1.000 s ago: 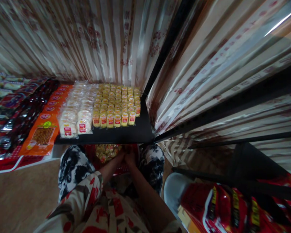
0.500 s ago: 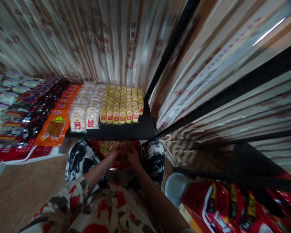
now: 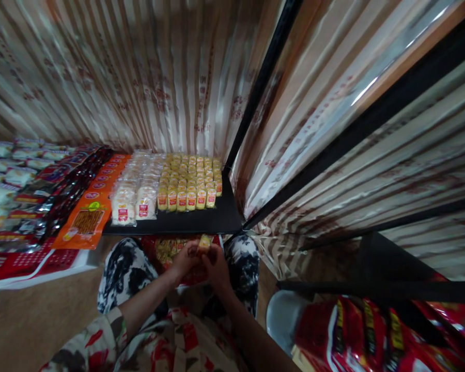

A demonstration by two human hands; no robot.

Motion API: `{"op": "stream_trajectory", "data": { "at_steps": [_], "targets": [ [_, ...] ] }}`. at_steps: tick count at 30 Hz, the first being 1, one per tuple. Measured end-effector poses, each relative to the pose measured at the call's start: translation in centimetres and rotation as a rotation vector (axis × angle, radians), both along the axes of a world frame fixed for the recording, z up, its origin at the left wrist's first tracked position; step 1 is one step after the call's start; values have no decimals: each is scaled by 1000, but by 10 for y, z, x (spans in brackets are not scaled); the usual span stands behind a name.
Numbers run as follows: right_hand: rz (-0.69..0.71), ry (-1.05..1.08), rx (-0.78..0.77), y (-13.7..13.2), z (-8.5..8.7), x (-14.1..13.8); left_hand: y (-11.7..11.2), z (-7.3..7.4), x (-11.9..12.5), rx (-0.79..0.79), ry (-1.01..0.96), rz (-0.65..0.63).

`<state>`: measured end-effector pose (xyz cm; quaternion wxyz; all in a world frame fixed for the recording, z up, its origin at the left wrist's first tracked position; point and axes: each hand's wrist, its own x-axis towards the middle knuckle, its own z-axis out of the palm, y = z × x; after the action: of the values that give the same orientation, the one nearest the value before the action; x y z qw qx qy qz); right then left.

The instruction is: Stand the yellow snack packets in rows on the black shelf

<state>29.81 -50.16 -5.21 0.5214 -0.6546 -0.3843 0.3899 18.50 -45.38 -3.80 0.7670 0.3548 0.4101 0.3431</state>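
A small yellow wrapped snack (image 3: 205, 242) is pinched between the fingers of both hands over my lap. My left hand (image 3: 186, 259) grips it from the left side, and my right hand (image 3: 217, 266) from the right; its lower part is covered by fingers. Beneath the hands, between my knees, is a red container or bag (image 3: 150, 247) with several similar yellow snacks (image 3: 166, 252) inside. Just ahead on the black shelf (image 3: 194, 223) stand rows of the same yellow snacks (image 3: 188, 181), labels facing me.
Left of the rows lie clear packs of white round snacks (image 3: 124, 199), an orange snack bag (image 3: 86, 219), dark glossy packets (image 3: 58, 199) and white packets (image 3: 21, 175). Black frame bars (image 3: 318, 165) and striped curtain stand right. Red bags (image 3: 349, 330) and a pale stool (image 3: 282, 312) are lower right.
My hands have risen slightly out of the red container, and a yellow snack now shows between them. The camera view has tilted up, shifting the shelf lower in the picture.
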Motion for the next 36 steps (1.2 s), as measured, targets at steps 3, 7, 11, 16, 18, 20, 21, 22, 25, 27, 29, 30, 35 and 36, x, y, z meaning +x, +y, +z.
{"op": "stream_trajectory", "data": {
  "at_steps": [3, 7, 11, 16, 18, 20, 21, 22, 25, 27, 29, 30, 35, 36],
  "targets": [
    [-9, 50, 87, 10, 12, 9, 10, 14, 18, 88, 24, -19],
    [-64, 40, 149, 34, 18, 30, 30, 24, 40, 311, 314, 18],
    [-91, -52, 161, 62, 19, 53, 55, 33, 59, 529, 699, 17],
    [-139, -90, 223, 101, 16, 72, 79, 42, 88, 565, 763, -21],
    [-162, -105, 217, 115, 15, 78, 86, 44, 98, 561, 749, -2],
    [-196, -120, 204, 127, 14, 83, 93, 45, 105, 552, 717, 16],
    [-212, -126, 201, 132, 14, 85, 95, 46, 108, 547, 697, 22],
    [-224, -130, 202, 137, 15, 87, 98, 46, 110, 543, 681, 28],
    [-241, -145, 217, 151, 17, 91, 104, 46, 113, 546, 665, 35],
    [-247, -171, 213, 159, 18, 93, 107, 45, 113, 537, 659, 50],
    [-247, -209, 204, 167, 18, 95, 110, 44, 112, 505, 645, 67],
    [-242, -229, 200, 170, 17, 95, 110, 43, 111, 488, 639, 74],
    [-178, -312, 184, 181, 11, 96, 113, 39, 105, 478, 636, 79],
    [-165, -337, 176, 181, 11, 96, 113, 38, 104, 484, 641, 72]
  ]
}}
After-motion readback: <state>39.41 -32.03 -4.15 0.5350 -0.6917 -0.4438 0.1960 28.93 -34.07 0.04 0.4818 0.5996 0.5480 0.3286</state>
